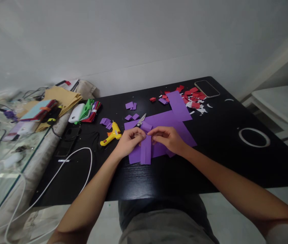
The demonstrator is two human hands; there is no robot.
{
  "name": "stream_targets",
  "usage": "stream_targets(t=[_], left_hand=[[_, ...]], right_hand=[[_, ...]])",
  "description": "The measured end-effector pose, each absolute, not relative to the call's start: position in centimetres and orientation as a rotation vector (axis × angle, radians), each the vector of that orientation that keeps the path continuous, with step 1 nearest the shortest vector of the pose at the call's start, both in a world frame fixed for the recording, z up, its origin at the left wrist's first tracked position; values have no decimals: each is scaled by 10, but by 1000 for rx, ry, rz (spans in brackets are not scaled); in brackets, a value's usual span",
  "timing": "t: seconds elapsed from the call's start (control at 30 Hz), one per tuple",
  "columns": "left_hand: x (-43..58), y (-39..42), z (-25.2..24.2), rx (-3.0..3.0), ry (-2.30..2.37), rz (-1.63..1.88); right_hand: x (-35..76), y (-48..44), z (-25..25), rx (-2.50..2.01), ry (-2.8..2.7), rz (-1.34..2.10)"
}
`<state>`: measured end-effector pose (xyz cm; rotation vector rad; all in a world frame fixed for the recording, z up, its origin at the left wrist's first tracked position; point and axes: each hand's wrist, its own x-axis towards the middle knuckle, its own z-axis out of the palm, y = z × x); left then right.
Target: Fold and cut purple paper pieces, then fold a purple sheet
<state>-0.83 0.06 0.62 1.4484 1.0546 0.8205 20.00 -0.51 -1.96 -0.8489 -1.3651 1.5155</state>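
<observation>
A narrow purple paper strip (146,152) with a line down its middle lies over larger purple paper sheets (159,118). My left hand (131,139) pinches the strip's far end, thumb and fingers together. From the other side my right hand (168,138) is closed at the same end, its fingertips close to the left thumb. Just beyond my hands, scissors (141,120) rest with their blades pointing away; their handles are partly hidden. A yellow glue gun (112,134) lies left of my left hand, and small purple paper pieces (106,122) are scattered behind it.
Red and white paper scraps (194,97) and a phone (207,88) lie at the back right. A white ring (254,137) sits on the right. Bundled coloured paper (89,111), a dark phone (69,140) and a white cable (91,159) are on the left.
</observation>
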Motion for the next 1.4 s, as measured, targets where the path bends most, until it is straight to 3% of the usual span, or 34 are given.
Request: stream_targets(t=[1.4], left_hand=[[-9, 2, 2, 1416, 1033, 831]], right_hand=[[200, -8, -17, -879, -1373, 1496]])
